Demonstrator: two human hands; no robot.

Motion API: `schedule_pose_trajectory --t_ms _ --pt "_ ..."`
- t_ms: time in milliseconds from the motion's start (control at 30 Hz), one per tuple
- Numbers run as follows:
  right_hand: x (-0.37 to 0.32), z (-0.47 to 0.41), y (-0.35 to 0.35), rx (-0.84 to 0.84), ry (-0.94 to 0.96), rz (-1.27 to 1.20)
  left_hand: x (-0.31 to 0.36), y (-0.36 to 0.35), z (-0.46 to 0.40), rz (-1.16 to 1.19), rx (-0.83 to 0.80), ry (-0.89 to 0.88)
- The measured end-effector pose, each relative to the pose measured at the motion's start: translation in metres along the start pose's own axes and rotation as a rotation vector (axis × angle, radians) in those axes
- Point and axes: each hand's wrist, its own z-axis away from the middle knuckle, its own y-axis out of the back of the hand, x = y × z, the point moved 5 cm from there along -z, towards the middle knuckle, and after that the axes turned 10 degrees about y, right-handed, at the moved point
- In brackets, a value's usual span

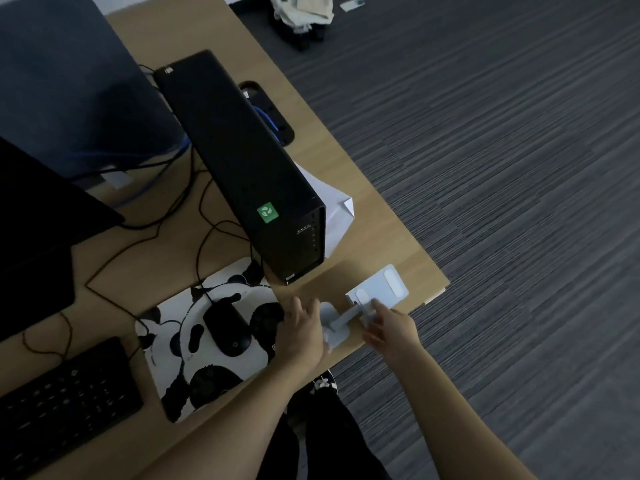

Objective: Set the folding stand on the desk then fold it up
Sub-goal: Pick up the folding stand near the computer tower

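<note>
Desk point(388, 216): carries everything below.
Folding stand point(363, 306): on desk, near its 4 o'clock corner.
Hands: left hand point(304, 334) at stand's 9 o'clock, right hand point(391, 327) at 3 o'clock.
Computer tower point(242, 161): 11 o'clock of stand.
Mouse point(227, 327): on mouse pad point(180, 382), 9 o'clock of stand.
Keyboard point(62, 407): 8 o'clock of pad.

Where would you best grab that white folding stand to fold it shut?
Hold the folding stand by its base plate at the left and its upper plate at the right, one hand from each side. The arm between them looks hinged, so pressing the plates together should probably fold it.
</note>
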Motion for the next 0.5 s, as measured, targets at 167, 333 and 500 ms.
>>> schedule_pose_trajectory --t_ms 167,333,500 --pt "-0.005 0.024 0.004 -0.108 0.072 0.011 -0.015 0.008 0.016 0.2 -0.195 -0.083" --pt "-0.004 0.073 -0.004 -0.146 0.097 -0.005 -0.061 0.035 0.042 0.422 -0.405 -0.117" --pt "0.011 0.115 -0.052 -0.23 0.115 0.011 -0.128 0.08 0.057 0.519 -0.349 -0.138"
